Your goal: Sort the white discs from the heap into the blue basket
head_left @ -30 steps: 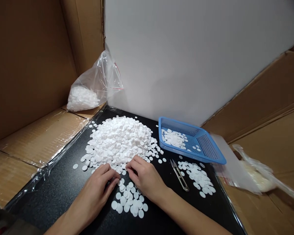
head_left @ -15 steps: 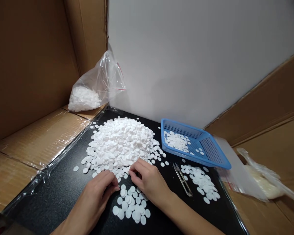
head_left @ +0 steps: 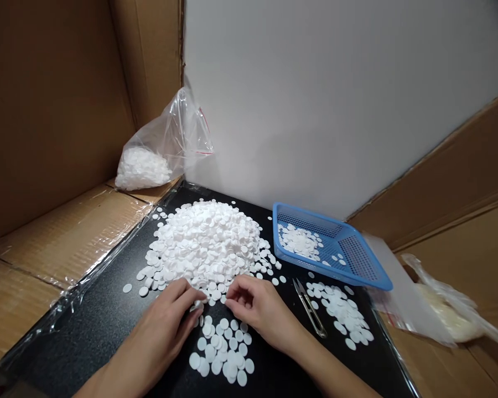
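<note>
A large heap of small round white discs (head_left: pixel 207 237) lies on the black table (head_left: pixel 95 326). At the front edge of the heap, my left hand (head_left: pixel 166 320) has thumb and fingers closed around a white disc (head_left: pixel 198 304). Opposite it, my right hand (head_left: pixel 261 309) is curled, thumb and forefinger pinched at a white disc (head_left: pixel 223 299) by the heap's edge. Below and between both hands is a smaller loose group of discs (head_left: pixel 224 351). The right fingers partly hide what they grip.
Right of the heap stands a blue mesh basket (head_left: pixel 369 249) with discs inside. Thread snips (head_left: pixel 311 309) lie beside another disc pile (head_left: pixel 344 312). A clear plastic bag (head_left: pixel 145 166) of white pieces sits at back left; another bag (head_left: pixel 448 309) lies far right.
My left hand has moved slightly up toward the heap, its thumb and finger now at a disc. My right hand has shifted slightly right and down, away from the heap.
</note>
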`<state>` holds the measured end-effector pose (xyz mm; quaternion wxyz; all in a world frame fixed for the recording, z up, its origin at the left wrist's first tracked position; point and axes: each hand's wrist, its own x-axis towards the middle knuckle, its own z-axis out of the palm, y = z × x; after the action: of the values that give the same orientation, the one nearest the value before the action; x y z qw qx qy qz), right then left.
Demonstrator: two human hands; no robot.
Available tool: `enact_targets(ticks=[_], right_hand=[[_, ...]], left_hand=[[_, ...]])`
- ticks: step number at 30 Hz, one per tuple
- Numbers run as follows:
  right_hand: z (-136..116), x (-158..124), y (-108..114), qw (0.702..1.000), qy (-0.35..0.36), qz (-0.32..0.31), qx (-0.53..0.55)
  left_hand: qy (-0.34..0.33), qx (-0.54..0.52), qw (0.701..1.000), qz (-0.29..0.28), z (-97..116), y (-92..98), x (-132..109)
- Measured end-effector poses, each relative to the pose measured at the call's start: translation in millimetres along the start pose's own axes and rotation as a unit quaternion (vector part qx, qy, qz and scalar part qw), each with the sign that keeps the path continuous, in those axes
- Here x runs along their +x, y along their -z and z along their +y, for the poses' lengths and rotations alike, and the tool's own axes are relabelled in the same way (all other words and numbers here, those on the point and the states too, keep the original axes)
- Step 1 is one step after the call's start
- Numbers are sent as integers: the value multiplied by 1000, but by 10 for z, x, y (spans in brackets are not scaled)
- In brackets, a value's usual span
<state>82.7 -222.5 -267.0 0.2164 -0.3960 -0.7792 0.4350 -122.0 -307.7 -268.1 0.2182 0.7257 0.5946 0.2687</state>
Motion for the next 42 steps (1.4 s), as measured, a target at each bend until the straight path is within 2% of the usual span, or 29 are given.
enact_targets(ticks=[4, 8, 10, 13, 16, 20, 23, 26, 29, 36, 42], right_hand=[[0, 4, -60, 995, 57, 13, -83], [-12, -20, -94, 988, 102, -13, -112], [-33, -36, -64, 991, 88, -32, -92], [-69, -51, 11, 997, 30, -56, -51], [-85, -49, 68, 998, -6, -55, -36], [-81, -41, 80, 997, -2, -51, -64], [-76, -48, 43, 995, 1, -49, -82], [-67, -64, -14, 993, 34, -65, -88], [-49, -69, -42, 993, 66, -56, -85], [-38, -28, 58, 996, -12, -23, -83], [-97, -57, 57, 993, 17, -81, -90]], left_hand=[[-19, 111, 994, 2, -83, -120, 90], [-25, 102, 994, -3, -116, -177, 37], [-23, 63, 998, -8, -109, -148, -26], [-25, 16, 999, -19, -84, -79, -122], [-23, -6, 1000, -13, -61, -44, -174], [-4, -4, 1000, 3, -68, -74, -158], [-20, 17, 1000, 7, -92, -118, -121], [-28, 37, 999, 10, -96, -141, -102], [-26, 19, 999, 7, -63, -129, -106], [1, -13, 1000, -16, -14, -46, -134], [15, -18, 999, -32, -13, 2, -166]])
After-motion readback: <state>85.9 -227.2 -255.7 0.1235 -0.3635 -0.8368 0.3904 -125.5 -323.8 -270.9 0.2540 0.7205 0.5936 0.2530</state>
